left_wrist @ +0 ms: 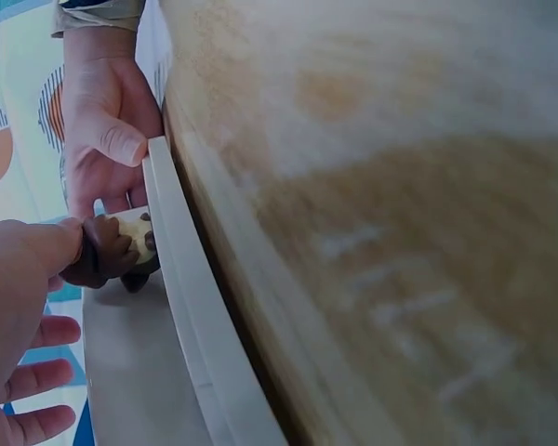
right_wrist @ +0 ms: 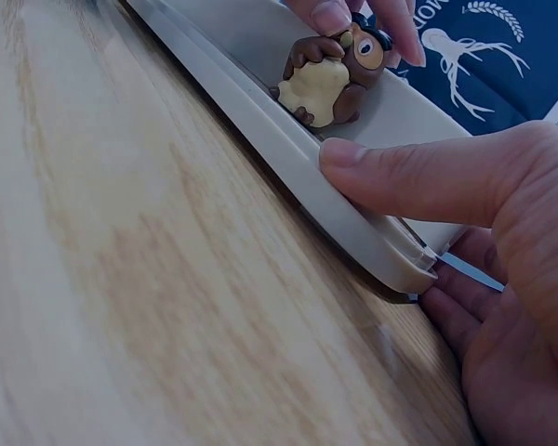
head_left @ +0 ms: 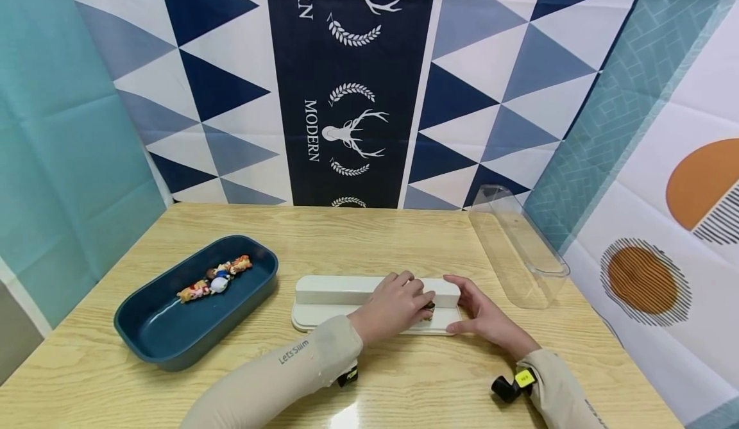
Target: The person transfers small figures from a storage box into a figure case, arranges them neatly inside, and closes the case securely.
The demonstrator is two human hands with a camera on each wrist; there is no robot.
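A small brown owl figurine (right_wrist: 318,93) with a cream belly stands on the lower step of a white two-step display base (head_left: 323,315). My left hand (head_left: 389,307) pinches the owl by its head between thumb and fingertips, as the left wrist view shows; the other fingers (left_wrist: 42,379) are spread apart. At the base's right end, my right hand (head_left: 487,320) grips the corner, its thumb (right_wrist: 381,172) pressed on the front rim and its fingers behind the end. In the head view the left hand hides most of the owl.
To the left sits a dark blue tray (head_left: 158,333) with several colourful figurines (head_left: 218,276) lying in it. A clear plastic cover (head_left: 514,246) lies at the back right of the wooden table (head_left: 404,387), near the patterned cloth wall (head_left: 491,95).
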